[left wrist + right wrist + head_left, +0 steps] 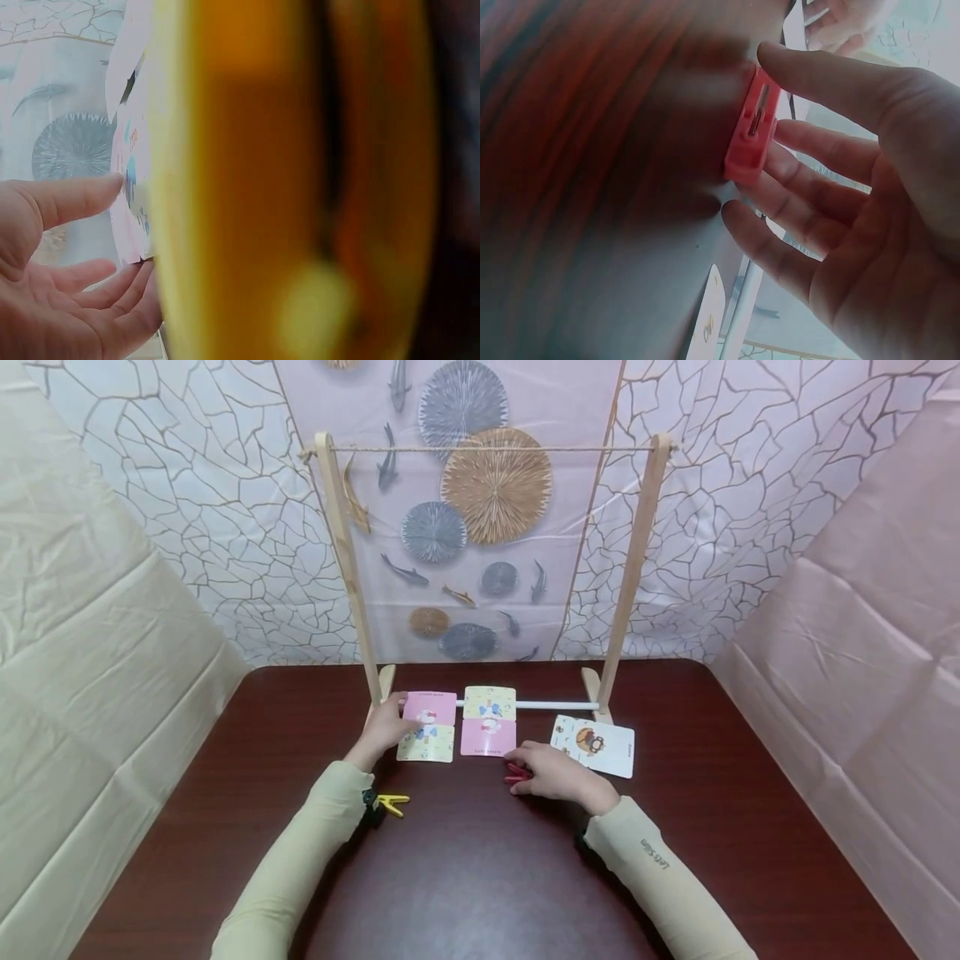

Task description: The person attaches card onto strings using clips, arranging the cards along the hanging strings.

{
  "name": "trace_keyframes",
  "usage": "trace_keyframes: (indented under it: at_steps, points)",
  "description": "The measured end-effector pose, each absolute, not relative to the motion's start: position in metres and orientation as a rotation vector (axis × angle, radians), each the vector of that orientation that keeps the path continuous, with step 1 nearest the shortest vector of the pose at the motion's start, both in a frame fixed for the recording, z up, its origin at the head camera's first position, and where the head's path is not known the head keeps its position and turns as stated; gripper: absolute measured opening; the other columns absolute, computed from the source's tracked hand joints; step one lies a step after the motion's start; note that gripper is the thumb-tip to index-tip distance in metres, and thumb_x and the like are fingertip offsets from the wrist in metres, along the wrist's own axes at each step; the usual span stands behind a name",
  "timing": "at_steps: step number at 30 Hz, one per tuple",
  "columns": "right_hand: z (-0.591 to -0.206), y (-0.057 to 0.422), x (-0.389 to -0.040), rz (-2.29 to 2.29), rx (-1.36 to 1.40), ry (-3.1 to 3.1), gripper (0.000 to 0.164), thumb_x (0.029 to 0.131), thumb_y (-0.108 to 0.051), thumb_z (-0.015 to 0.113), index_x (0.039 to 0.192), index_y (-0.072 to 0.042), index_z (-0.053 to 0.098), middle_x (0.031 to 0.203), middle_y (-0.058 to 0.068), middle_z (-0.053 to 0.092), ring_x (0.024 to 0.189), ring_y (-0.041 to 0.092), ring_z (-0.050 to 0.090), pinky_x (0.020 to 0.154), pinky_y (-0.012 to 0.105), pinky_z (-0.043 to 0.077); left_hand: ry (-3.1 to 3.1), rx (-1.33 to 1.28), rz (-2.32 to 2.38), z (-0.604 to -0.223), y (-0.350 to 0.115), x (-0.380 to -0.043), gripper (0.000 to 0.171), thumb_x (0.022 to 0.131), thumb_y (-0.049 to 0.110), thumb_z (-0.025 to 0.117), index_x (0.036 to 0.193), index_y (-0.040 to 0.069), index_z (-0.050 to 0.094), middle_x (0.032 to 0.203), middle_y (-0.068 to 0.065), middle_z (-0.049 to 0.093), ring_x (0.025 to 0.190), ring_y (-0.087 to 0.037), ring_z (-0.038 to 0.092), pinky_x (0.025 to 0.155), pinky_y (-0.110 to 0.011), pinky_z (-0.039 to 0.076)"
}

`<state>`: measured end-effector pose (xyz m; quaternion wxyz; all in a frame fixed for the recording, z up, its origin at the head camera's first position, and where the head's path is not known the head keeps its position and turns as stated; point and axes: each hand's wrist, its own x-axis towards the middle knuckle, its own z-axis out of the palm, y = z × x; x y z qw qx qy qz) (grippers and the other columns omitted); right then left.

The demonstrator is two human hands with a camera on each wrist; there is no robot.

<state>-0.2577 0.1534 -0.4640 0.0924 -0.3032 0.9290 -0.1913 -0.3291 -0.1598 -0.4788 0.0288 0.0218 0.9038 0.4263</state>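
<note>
My left hand (382, 727) touches the left edge of a pink-and-yellow picture card (438, 747), its thumb reaching onto the card and its fingers spread apart. Beside it lies a second pink-and-yellow card (489, 739), yellow half uppermost. Near that card's lower right corner, my right hand (558, 772) pinches a red clothespin (751, 131) between thumb and fingers, low over the dark table. A white picture card (615, 750) lies just beyond the right hand. By the left wrist is a yellow clothespin (393, 803); a blurred yellow shape (255, 187) hides much of the left wrist view.
A wooden frame with two posts (633, 568) stands at the back of the dark red table (720, 827). A thin cord (495, 448) joins the post tops. A white rod (558, 705) runs low between the posts. Cloth walls (847, 635) surround the table.
</note>
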Motion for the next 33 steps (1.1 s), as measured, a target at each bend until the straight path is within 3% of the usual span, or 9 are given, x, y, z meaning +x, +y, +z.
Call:
trace_keyframes:
  at_steps: [14,33]
  points:
    - [-0.464,0.150,-0.254,-0.575,-0.979,2.747,0.032,0.090,-0.018,0.077,0.117,-0.003,0.071,0.095,0.000,0.060,0.080,0.014,0.055,0.076,0.033,0.049,2.788,0.119,1.365,-0.473,-0.157,-0.321,0.072,0.087,-0.003,0.070,0.150,-0.006,0.035,0.144,-0.031,0.049,0.128,-0.042,0.051,0.104,-0.050,0.046]
    - [-0.463,0.149,-0.252,-0.570,-0.984,2.776,0.025,0.090,-0.019,0.077,0.111,-0.005,0.073,0.093,0.000,0.061,0.079,0.016,0.055,0.075,0.034,0.049,2.784,0.102,1.491,-0.463,-0.174,-0.308,0.069,0.087,-0.008,0.063,0.151,-0.001,0.039,0.140,-0.027,0.053,0.105,-0.036,0.060,0.085,-0.042,0.054]
